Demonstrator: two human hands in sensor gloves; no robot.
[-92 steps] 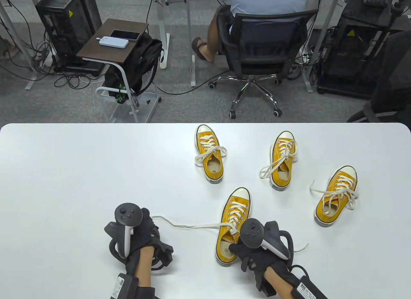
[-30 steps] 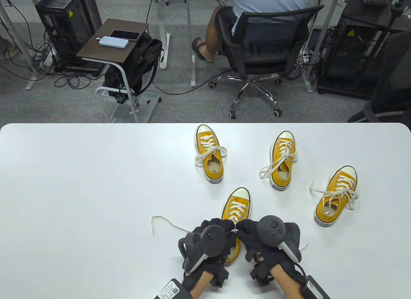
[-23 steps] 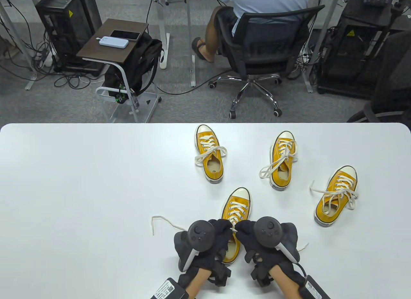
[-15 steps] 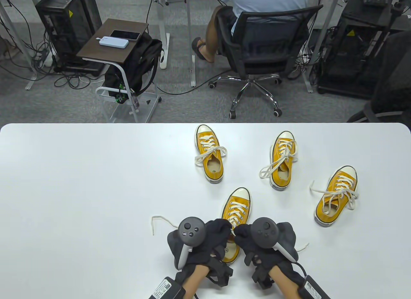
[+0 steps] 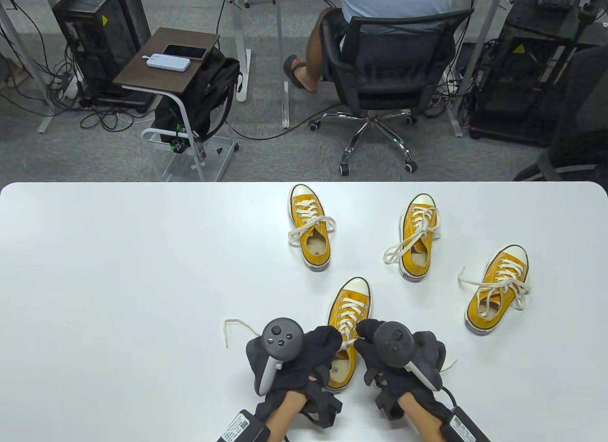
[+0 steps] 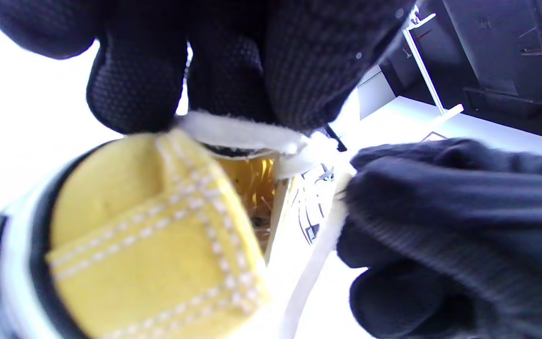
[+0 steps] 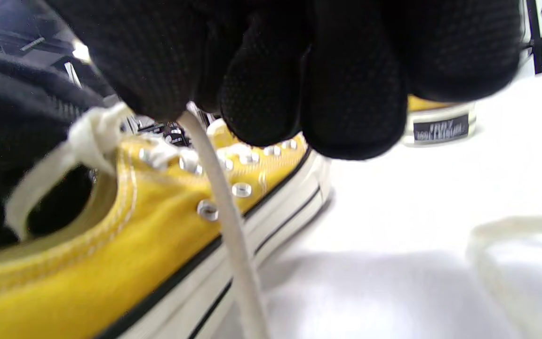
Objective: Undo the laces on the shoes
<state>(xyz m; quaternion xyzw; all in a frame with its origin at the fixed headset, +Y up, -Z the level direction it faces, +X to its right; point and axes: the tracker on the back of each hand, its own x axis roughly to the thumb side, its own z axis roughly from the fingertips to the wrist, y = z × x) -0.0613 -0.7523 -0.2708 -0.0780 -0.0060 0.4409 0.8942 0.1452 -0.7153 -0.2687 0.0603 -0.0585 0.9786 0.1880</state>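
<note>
Several yellow canvas shoes with cream laces stand on the white table (image 5: 118, 271). The nearest shoe (image 5: 349, 314) lies between my hands, toe pointing away. My left hand (image 5: 327, 340) pinches the lace (image 6: 238, 134) at the knot over the shoe's tongue. My right hand (image 5: 365, 335) pinches the other lace strand (image 7: 226, 188) at the same knot (image 7: 94, 129). A loose lace end (image 5: 237, 325) trails left on the table; another (image 5: 449, 364) shows right of my right hand. The other three shoes (image 5: 311, 233) (image 5: 418, 238) (image 5: 496, 290) still carry tied bows.
The table's far edge runs across the middle of the table view. Beyond it a person sits in an office chair (image 5: 394, 67), and a small side table (image 5: 166, 62) with a phone stands at the left.
My left hand let go of the stretched lace end and moved right to the shoe. Both hands now meet at the knot; over the last second they shifted slightly, the right hand moving forward.
</note>
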